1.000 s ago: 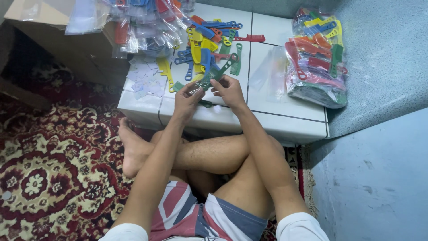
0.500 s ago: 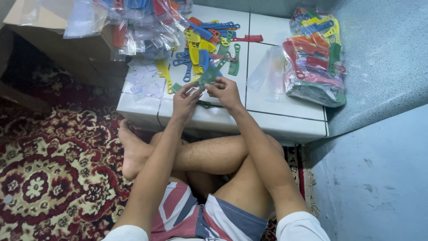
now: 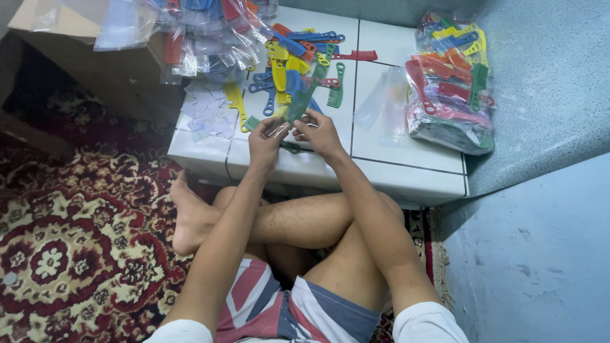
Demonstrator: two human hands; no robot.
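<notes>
A low white tiled surface (image 3: 406, 165) stands against a blue-grey wall, with a red patterned carpet (image 3: 70, 254) on the floor before it, and we sit cross-legged at its front edge. Our two hands meet just above the near part of the surface. Our left hand (image 3: 267, 136) pinches a clear plastic sleeve (image 3: 277, 130) between thumb and fingertips, and our right hand (image 3: 321, 130) is closed on a green comb (image 3: 300, 105), its upper end tilted away from us. The comb and the sleeve touch between the hands; whether the comb is already inside the sleeve we cannot tell. Just beyond lies a loose heap of coloured combs (image 3: 298, 57), yellow, blue, red and green. To the left of the heap small white paper slips (image 3: 206, 114) are scattered. At the right, well apart, sits a stack of bagged combs (image 3: 448, 82).
</notes>
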